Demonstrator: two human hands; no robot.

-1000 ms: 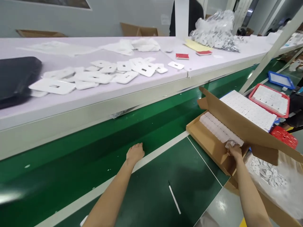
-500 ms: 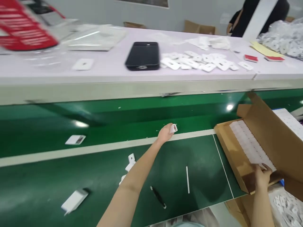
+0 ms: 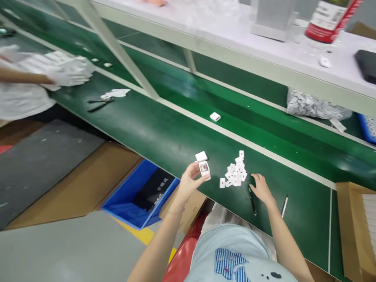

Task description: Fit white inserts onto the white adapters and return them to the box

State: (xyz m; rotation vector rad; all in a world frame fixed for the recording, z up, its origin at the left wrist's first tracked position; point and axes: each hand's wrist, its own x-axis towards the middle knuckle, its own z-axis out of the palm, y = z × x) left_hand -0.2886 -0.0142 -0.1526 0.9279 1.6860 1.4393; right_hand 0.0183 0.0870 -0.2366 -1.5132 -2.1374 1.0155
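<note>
My left hand [image 3: 189, 180] is closed on a small white plastic case [image 3: 205, 170], with some red and grey showing inside its open face. Just behind that hand, another white block [image 3: 201, 156] lies on the green bench. My right hand [image 3: 262, 189] is open, fingers apart, holding nothing, beside a heap of small white plastic plates [image 3: 236, 174]. A slim black tool [image 3: 252, 203], perhaps a pen or screwdriver, lies below its fingers. To the right of my wrist is a thin white stick-like tool [image 3: 284, 205].
A cardboard box [image 3: 351, 231] with white pieces stands at the right. One white case [image 3: 215, 116] lies on the far strip. At left, a co-worker's gloved hands [image 3: 69, 72] are near pliers [image 3: 101, 103]. A shelf [image 3: 235, 43] runs above; a blue bin [image 3: 126, 196] sits below.
The view has swung left. My right hand has left the cardboard box and come beside the heap of plates. My left hand has drawn back from the far strip, still holding a white case.
</note>
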